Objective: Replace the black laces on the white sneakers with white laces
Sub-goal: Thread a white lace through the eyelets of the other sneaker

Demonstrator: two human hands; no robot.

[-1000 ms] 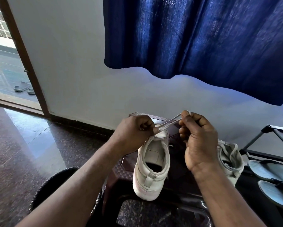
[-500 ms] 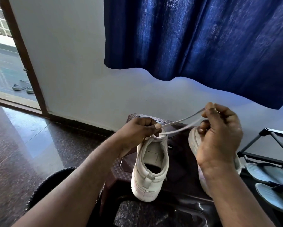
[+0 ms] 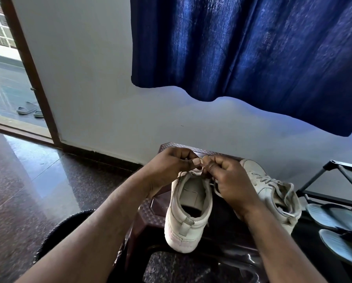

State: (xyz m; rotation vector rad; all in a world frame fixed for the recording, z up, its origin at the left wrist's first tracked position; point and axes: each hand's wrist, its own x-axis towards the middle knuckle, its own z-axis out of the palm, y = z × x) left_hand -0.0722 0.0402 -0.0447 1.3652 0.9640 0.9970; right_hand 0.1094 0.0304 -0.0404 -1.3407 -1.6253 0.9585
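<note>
Where left hand (image 3: 169,166) and right hand (image 3: 231,181) meet above the sneaker (image 3: 188,213), the white lace (image 3: 193,171) is pinched by tightly curled fingers (image 3: 211,164).

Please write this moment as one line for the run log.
left hand: pinches flat white lace | right hand: pinches same lace | near white sneaker: on dark brown plastic stool, heel toward camera | second white sneaker: beside it, laced

Pale wall (image 3: 93,78), blue curtain (image 3: 252,50), glossy dark speckled floor (image 3: 18,180) — open doorway (image 3: 5,78) at left.
</note>
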